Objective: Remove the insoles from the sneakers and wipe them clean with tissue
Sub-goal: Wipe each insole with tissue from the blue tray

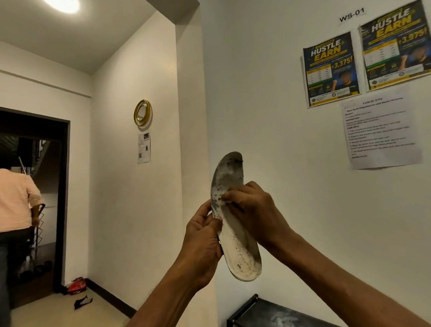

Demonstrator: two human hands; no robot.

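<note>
A worn white insole (240, 251) with dark grey stains near its toe end is held up in front of the wall, toe end up. My left hand (201, 246) grips its left edge, thumb on the face. My right hand (252, 212) lies across the middle of the insole with its fingertips curled on a small white tissue (223, 202) pressed to the stained surface. Only a scrap of the tissue shows beneath the fingers. No sneakers are in view.
A black shoe rack top (289, 322) stands low at the right against the wall. Posters (332, 69) hang above. At the left a person in a pink shirt (7, 203) stands in a doorway. A red object (77, 286) lies on the floor.
</note>
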